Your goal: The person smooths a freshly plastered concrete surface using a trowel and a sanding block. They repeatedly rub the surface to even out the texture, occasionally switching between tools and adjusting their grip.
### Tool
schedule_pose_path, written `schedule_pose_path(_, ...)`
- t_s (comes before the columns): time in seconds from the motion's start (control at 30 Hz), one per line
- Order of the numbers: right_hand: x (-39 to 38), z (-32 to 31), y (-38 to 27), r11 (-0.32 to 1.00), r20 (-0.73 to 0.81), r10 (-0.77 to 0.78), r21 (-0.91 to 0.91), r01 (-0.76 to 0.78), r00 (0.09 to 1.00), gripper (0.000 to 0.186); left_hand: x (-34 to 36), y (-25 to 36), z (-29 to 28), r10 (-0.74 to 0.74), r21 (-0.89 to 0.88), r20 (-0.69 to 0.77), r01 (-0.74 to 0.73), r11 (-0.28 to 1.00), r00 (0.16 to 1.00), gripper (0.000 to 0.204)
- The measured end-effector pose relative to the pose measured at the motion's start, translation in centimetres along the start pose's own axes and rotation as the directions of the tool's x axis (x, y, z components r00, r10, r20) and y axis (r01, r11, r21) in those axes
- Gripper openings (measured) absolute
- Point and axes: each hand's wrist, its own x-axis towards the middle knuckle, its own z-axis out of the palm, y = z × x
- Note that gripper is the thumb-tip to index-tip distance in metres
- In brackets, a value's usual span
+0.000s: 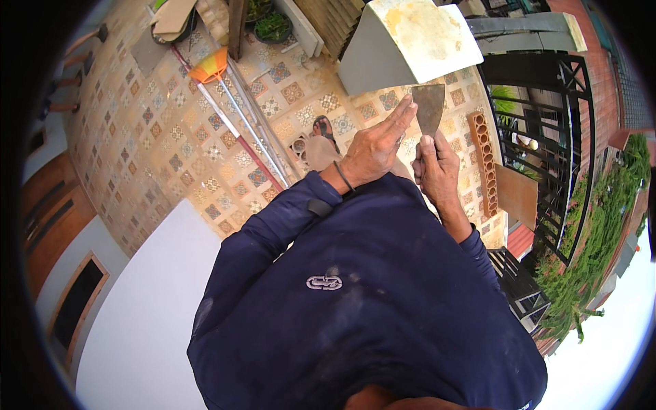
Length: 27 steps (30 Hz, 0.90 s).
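My right hand (439, 167) is closed round the handle of a scraper (430, 109), thumb laid along the front and fingers curled behind, with the flat blade pointing up and away from me. My left hand (379, 147) is held flat, its fingers straight, close together and gripping nothing, the tips by the left edge of the blade; I cannot tell whether they touch it. A black band (346, 179) circles my left wrist. The scraper is held in front of me over the tiled floor (205, 130), its broad end by the near edge of a grey block (372, 65) with a pale, stained top; I cannot tell whether blade and block touch. My foot (326, 130), in a dark sandal, shows beyond my left wrist. Along the floor's right edge, a pierced brick strip (483, 164) stretches past my right hand, with a brown board (517, 195) just beside it and a black gate (567, 137) beyond. To my left, an orange broom (209, 65) lies beside a red and white pole (225, 113). Near the floor's far edge stands a potted plant (273, 27), and a person's legs (82, 55) show at its far left corner.
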Motion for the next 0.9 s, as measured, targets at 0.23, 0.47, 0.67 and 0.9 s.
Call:
schedule_pose_path(0.23,0.6,1.0,0.4,0.997,-0.023,0.050,-0.057,-0.051,0.998,0.031,0.6,-0.9,-1.5,0.002,0.009,0.128,-0.003,1.000,0.992,0.075)
schedule_pose_path(0.47,-0.8,1.3,-0.1,1.000,-0.092,0.009,0.014,-0.007,0.996,0.029,0.6,-0.6,-1.6,0.053,-0.064,0.147,-0.044,0.997,0.988,0.072)
schedule_pose_path(0.67,-0.8,0.6,0.3,1.000,-0.076,0.002,-0.014,-0.003,0.997,0.029,0.9,-1.1,-2.9,0.072,-0.028,0.174,-0.068,0.997,0.982,0.073)
schedule_pose_path(0.9,-0.1,0.9,0.5,0.995,-0.039,-0.068,-0.074,0.065,0.997,0.026,1.7,-0.9,-2.5,0.035,-0.055,0.210,-0.024,0.998,0.977,0.074)
